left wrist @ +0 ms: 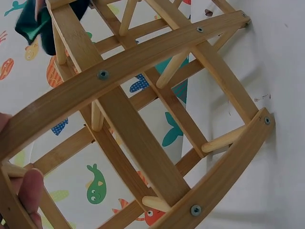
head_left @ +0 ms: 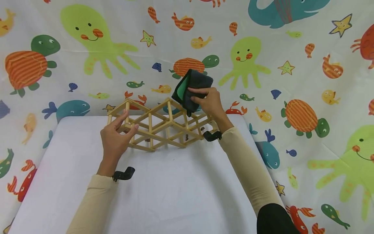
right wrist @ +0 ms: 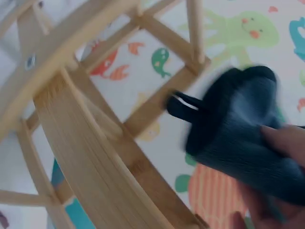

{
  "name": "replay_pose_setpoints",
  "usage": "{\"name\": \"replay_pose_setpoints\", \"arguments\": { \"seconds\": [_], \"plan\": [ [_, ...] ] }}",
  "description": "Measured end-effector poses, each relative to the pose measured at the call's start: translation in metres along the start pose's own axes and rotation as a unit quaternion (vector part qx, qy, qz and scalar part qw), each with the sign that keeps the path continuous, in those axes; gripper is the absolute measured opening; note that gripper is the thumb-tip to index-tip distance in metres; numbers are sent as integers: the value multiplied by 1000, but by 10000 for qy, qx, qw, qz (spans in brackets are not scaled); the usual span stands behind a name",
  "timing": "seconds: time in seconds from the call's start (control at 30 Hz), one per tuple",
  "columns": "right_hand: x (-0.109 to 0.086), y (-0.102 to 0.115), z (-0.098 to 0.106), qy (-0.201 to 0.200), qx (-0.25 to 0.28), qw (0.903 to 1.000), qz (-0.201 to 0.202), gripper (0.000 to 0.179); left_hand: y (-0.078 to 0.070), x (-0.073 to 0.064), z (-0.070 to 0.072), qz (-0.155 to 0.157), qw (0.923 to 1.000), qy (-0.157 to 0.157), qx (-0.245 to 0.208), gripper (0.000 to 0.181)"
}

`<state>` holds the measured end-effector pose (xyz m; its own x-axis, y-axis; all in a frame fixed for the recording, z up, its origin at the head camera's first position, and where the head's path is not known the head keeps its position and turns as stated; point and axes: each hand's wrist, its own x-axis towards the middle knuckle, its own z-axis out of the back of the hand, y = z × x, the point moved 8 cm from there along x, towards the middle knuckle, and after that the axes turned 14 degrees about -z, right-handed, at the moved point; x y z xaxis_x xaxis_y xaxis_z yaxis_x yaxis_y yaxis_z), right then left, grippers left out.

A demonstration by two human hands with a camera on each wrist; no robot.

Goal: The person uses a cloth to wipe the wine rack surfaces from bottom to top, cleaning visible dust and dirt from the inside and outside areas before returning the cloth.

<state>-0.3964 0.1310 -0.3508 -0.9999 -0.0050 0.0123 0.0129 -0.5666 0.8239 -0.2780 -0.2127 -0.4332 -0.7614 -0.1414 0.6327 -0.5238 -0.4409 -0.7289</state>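
Observation:
A light wooden lattice rack (head_left: pixel 170 123) of crossed slats and round dowels stands at the table's far side. My left hand (head_left: pixel 114 139) grips its left end, thumb and fingers about a slat. In the left wrist view, metal screw heads dot the rack's slats (left wrist: pixel 143 140), and part of the thumb (left wrist: pixel 31 188) shows at the lower left. Above the rack's right half, my right hand (head_left: pixel 211 102) holds a folded dark grey cloth (head_left: pixel 201 79) with a green inner side. A small loop hangs from the cloth (right wrist: pixel 238 133) in the right wrist view.
The rack stands on a white-covered table (head_left: pixel 175 188). Behind it and at both sides hangs a white curtain (head_left: pixel 117 87) printed with sea animals. Small dark specks (head_left: pixel 187 137) show among the rack's lower bars.

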Motion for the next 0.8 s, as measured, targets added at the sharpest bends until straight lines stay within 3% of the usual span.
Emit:
{"name": "replay_pose_setpoints", "arguments": {
  "seconds": [0.1,0.27,0.37,0.43,0.53,0.6,0.67,0.73,0.8],
  "plan": [
    [-2,-6,-24,709,-655,9945,-417,32,0,-1,0,52,10000,54,19,59],
    [-8,-12,-63,1565,-1764,9708,-448,31,-1,0,1,95,9999,79,77,60],
    [-9,-14,-80,1881,-2011,9603,-453,29,-1,0,1,153,9998,91,121,60],
    [-9,-19,-88,1943,-1950,9597,-569,29,0,-1,1,158,9998,77,132,61],
    [-8,-27,-90,1526,-1361,9743,-948,28,0,-2,0,112,9999,48,99,61],
    [-8,-32,-83,971,-629,9866,-1149,29,-1,-1,-1,74,10000,19,48,61],
    [-8,-33,-70,181,290,9934,-1098,31,0,-1,-2,75,10000,-1,31,60],
    [-10,-32,-56,-536,1129,9886,-839,33,0,0,-3,112,9999,-1,16,60],
    [-11,-33,-46,-1010,1622,9797,-600,34,2,0,-4,170,9998,4,40,60]
  ]
}}
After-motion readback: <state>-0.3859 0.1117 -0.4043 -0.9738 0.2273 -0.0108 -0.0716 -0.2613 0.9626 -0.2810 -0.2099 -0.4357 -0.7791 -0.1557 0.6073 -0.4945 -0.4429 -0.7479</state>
